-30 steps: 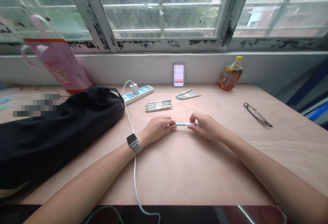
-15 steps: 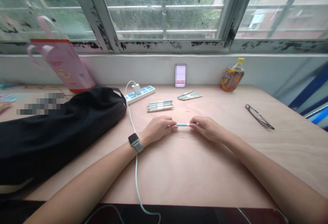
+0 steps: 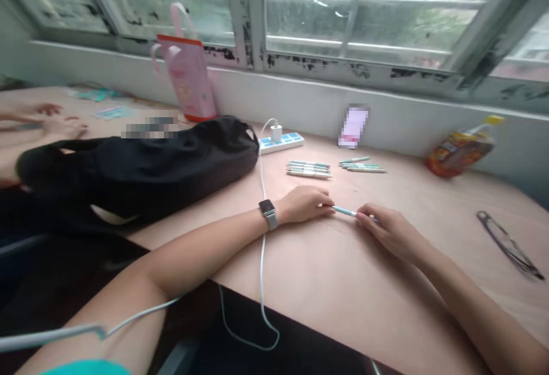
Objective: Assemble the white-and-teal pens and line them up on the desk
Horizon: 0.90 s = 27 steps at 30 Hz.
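A light blue and white pen point(image 3: 344, 211) is held between my two hands, just above the table point(image 3: 300, 266). My left hand point(image 3: 306, 203), with a watch on its wrist, pinches the pen's left end. The other end is between the fingers of my right hand point(image 3: 383, 227). Behind my left hand several pens point(image 3: 309, 169) lie side by side in a row. To the right of that row, a looser group of pens point(image 3: 362, 166) lies below the upright phone point(image 3: 354, 127).
A black bag point(image 3: 150, 172) covers the left side. Behind are a pink bag point(image 3: 191, 80), a power strip point(image 3: 283, 143) with a white cable, and a bottle point(image 3: 458, 152). Glasses point(image 3: 510, 243) lie right. Another person's hands point(image 3: 64, 126) rest far left.
The view has turned left and tilted, so more of the far left and the other person's hands shows. Both my hands still hold the pen, which now slants down to the right.
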Motion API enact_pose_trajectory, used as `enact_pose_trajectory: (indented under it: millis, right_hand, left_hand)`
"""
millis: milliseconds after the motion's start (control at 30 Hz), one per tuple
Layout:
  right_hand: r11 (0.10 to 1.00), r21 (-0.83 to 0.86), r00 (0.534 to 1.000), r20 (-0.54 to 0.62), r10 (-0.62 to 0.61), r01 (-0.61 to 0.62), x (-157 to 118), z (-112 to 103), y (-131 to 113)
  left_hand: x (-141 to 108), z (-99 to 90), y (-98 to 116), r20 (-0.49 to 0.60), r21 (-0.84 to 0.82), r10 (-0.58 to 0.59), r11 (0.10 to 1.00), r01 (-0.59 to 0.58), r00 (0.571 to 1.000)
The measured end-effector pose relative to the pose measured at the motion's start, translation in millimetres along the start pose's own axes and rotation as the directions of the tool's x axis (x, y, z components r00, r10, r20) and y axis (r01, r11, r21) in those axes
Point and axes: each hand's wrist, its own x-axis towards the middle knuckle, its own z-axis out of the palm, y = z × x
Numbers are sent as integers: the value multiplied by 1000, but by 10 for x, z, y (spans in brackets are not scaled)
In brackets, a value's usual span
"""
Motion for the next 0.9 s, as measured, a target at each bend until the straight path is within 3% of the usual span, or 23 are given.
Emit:
enact_pose_trajectory:
  millis: [200, 367, 767, 900]
  right_hand:
    - [998, -55, 999, -15, 30, -31, 19, 46, 85]
    - [992, -118, 998, 18, 53, -51, 29, 19, 20]
    - [997, 52, 996, -61, 65, -61, 6, 44, -4]
    - [983, 170, 987, -127, 93, -71, -11, 94, -46]
  left_hand:
    - [32, 44, -80, 5, -50, -24, 998, 24, 1000]
    - [29, 49, -81, -61, -42, -14, 999, 11, 998]
    - [34, 85, -147, -142, -163, -76, 985, 52, 987]
    - [17, 69, -103, -119, -87, -68, 995, 58, 991]
